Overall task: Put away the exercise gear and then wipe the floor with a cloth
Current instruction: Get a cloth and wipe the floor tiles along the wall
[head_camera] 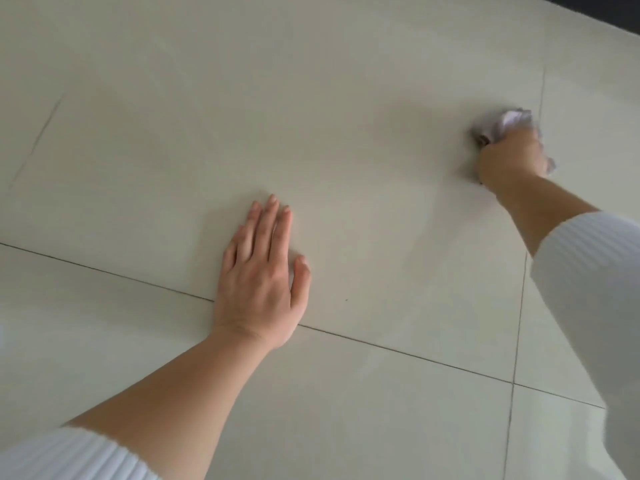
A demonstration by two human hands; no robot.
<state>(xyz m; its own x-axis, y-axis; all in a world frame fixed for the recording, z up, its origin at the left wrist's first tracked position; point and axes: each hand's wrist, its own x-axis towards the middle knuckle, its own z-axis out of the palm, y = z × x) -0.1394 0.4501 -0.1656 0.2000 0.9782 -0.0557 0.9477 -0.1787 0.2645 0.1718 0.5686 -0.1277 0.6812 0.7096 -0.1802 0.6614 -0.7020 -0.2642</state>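
the right hand (pixel 509 157) is clenched around a crumpled pale cloth (pixel 504 124), pressing it against the floor (pixel 346 116). the cloth bunches out past the knuckles on the far side of the fist, and a small bit of it shows at the outer edge of the hand too. the hand and cloth are blurred, so the exact finger positions cannot be made out. the arm reaches out long from a white ribbed sleeve (pixel 588 289) pushed up the forearm.

the left hand (pixel 263 271) holds nothing: it lies flat and released, palm down on the floor, fingers straight and close together, thumb slightly out to the side. its heel sits right on a dark grout line (pixel 415 355) that runs across under the wrist. it is well apart from the cloth, nearer the person. a second white ribbed cuff (pixel 69 455) covers that arm near the elbow.

the floor is large, pale, glossy tiles with thin dark joints; one joint runs just beside the cloth on its outer side. a tiny dark speck (pixel 346 300) lies near the left thumb. a dark strip (pixel 602 12) shows at the far corner beyond the cloth.
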